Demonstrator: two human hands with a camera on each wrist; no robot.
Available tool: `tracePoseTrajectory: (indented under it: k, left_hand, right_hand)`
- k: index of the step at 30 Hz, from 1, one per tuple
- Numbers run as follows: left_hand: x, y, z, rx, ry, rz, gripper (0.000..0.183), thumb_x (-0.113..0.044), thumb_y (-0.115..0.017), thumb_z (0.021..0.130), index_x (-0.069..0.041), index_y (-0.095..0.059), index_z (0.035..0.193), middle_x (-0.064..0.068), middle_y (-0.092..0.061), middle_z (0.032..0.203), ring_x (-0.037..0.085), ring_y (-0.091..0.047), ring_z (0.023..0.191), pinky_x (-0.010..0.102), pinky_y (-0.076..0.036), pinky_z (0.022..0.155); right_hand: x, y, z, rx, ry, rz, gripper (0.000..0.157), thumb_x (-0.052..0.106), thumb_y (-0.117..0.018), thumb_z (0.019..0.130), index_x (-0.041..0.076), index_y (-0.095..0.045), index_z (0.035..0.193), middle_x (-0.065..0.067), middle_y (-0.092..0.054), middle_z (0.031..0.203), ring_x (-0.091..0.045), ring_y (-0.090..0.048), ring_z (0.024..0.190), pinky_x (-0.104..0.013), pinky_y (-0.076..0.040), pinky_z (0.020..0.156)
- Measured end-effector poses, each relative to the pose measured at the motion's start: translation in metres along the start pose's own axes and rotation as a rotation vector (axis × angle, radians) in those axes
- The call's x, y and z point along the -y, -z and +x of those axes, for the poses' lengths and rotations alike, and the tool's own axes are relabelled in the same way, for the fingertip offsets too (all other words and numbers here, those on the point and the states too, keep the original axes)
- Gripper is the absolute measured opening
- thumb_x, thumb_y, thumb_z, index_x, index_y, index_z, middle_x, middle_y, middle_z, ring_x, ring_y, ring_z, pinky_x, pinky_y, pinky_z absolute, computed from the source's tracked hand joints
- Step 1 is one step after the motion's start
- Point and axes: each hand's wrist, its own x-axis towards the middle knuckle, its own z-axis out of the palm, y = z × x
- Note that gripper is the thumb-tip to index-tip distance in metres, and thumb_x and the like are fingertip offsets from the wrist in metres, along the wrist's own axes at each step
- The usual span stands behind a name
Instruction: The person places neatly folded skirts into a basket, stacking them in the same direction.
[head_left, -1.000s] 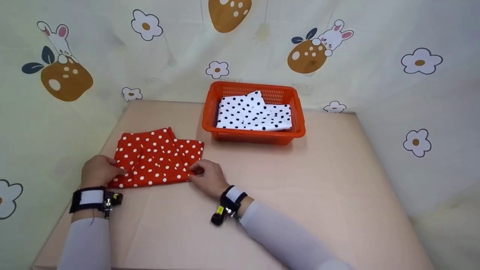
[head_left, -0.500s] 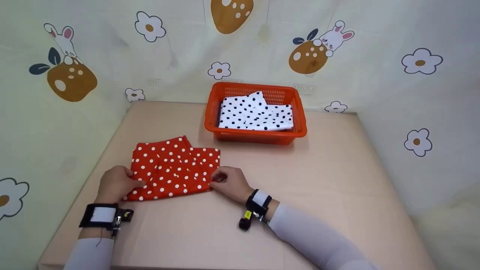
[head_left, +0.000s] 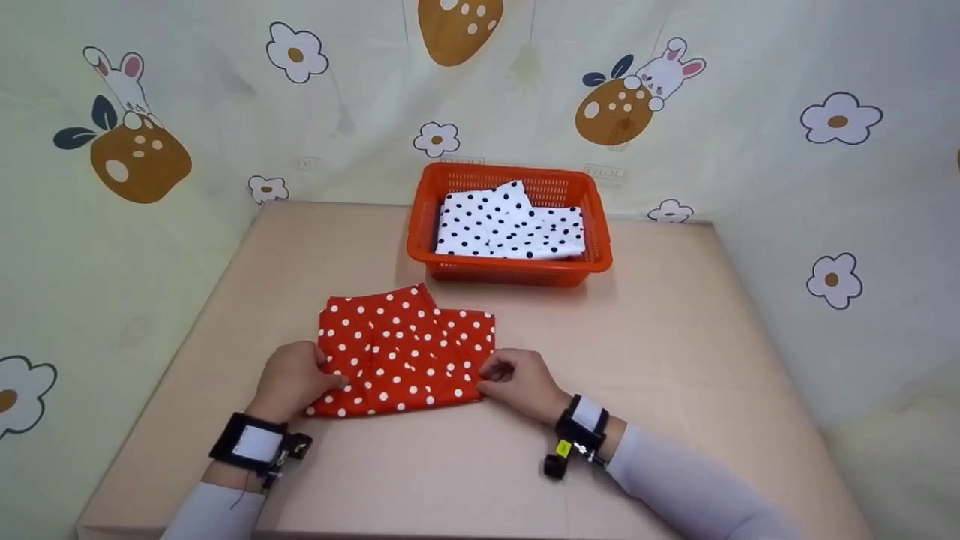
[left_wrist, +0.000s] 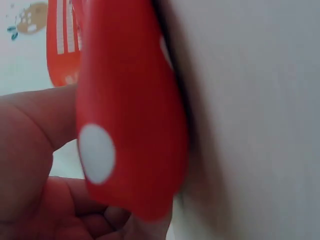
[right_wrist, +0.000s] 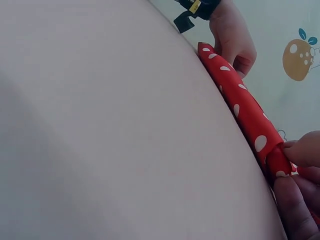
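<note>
A folded red cloth garment with white dots (head_left: 405,352) lies between my two hands in front of the basket. My left hand (head_left: 294,381) grips its left edge, thumb on top and fingers tucked underneath. At the lower right corner, my right hand (head_left: 523,382) pinches the fabric between thumb and fingers. In the left wrist view the rounded red fold (left_wrist: 132,110) fills the space between thumb and fingers. The right wrist view shows the rolled front edge (right_wrist: 245,110) close along the tabletop, with thumb and finger on its near end.
Behind the red garment stands an orange plastic basket (head_left: 510,271) with a folded white, black-dotted cloth (head_left: 510,225) inside. A pale tabletop (head_left: 675,337) spreads around them. Printed fabric walls (head_left: 360,105) enclose the back and both sides.
Both hands have moved right and toward the front edge, carrying the red dotted garment with them, so it now sits nearer the middle. The basket and white dotted cloth stay put.
</note>
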Motion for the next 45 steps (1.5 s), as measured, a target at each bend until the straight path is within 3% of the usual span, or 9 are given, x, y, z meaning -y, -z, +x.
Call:
tracePoseTrajectory:
  k: [7, 13, 20, 25, 34, 39, 45]
  left_hand:
    - [-0.035, -0.032, 0.004, 0.032, -0.073, 0.045, 0.03, -0.025, -0.09, 0.086, -0.007, -0.066, 0.088, 0.007, -0.065, 0.077, 0.022, -0.062, 0.071, 0.029, -0.05, 0.062]
    - [-0.072, -0.055, 0.011, 0.064, -0.16, 0.117, 0.027, -0.027, -0.091, 0.084, -0.009, -0.072, 0.088, 0.004, -0.066, 0.073, 0.021, -0.062, 0.07, 0.03, -0.048, 0.065]
    - [-0.11, -0.086, 0.015, 0.082, -0.232, 0.186, 0.03, -0.03, -0.092, 0.083, -0.009, -0.072, 0.09, 0.002, -0.064, 0.076, 0.021, -0.06, 0.074, 0.032, -0.046, 0.069]
    - [-0.129, -0.099, 0.015, 0.093, -0.289, 0.247, 0.033, -0.033, -0.091, 0.084, -0.007, -0.072, 0.092, 0.004, -0.062, 0.08, 0.021, -0.057, 0.078, 0.034, -0.047, 0.073]
    - [-0.134, -0.101, 0.013, 0.092, -0.301, 0.251, 0.033, -0.032, -0.09, 0.086, -0.005, -0.072, 0.096, 0.005, -0.061, 0.084, 0.02, -0.056, 0.077, 0.033, -0.047, 0.07]
    - [-0.132, -0.104, 0.006, 0.093, -0.304, 0.253, 0.04, -0.031, -0.086, 0.09, -0.001, -0.07, 0.111, 0.008, -0.061, 0.091, 0.02, -0.058, 0.079, 0.032, -0.051, 0.071]
    - [-0.116, -0.097, 0.0, 0.123, -0.268, 0.02, 0.04, -0.029, -0.084, 0.092, -0.005, -0.066, 0.119, 0.008, -0.062, 0.099, 0.019, -0.059, 0.086, 0.032, -0.054, 0.073]
  right_hand:
    - [-0.019, 0.036, -0.026, -0.005, -0.052, 0.016, 0.008, 0.017, -0.086, 0.089, 0.017, -0.078, 0.091, 0.002, -0.076, 0.085, -0.012, -0.068, 0.08, -0.022, -0.057, 0.074]
    - [-0.034, 0.069, -0.044, -0.068, -0.105, 0.029, 0.007, 0.014, -0.085, 0.089, 0.016, -0.079, 0.089, -0.001, -0.076, 0.084, -0.015, -0.066, 0.082, -0.023, -0.055, 0.074]
    - [-0.057, 0.104, -0.063, -0.108, -0.168, 0.023, 0.007, 0.012, -0.084, 0.089, 0.012, -0.078, 0.087, -0.001, -0.073, 0.082, -0.016, -0.062, 0.081, -0.023, -0.052, 0.074]
    - [-0.062, 0.119, -0.079, -0.133, -0.196, 0.036, 0.007, 0.007, -0.084, 0.088, 0.009, -0.078, 0.086, -0.004, -0.072, 0.08, -0.015, -0.061, 0.078, -0.023, -0.052, 0.071]
    - [-0.058, 0.122, -0.078, -0.135, -0.234, 0.032, 0.007, 0.008, -0.084, 0.088, 0.008, -0.078, 0.088, -0.006, -0.072, 0.081, -0.015, -0.062, 0.076, -0.022, -0.052, 0.067]
    - [-0.053, 0.123, -0.079, -0.132, -0.265, 0.009, 0.006, 0.011, -0.083, 0.091, 0.009, -0.077, 0.092, -0.006, -0.072, 0.085, -0.02, -0.061, 0.081, -0.023, -0.052, 0.07]
    - [-0.045, 0.126, -0.079, -0.21, -0.407, 0.033, 0.013, 0.013, -0.075, 0.096, 0.008, -0.07, 0.107, -0.01, -0.068, 0.094, -0.023, -0.065, 0.081, -0.026, -0.06, 0.067]
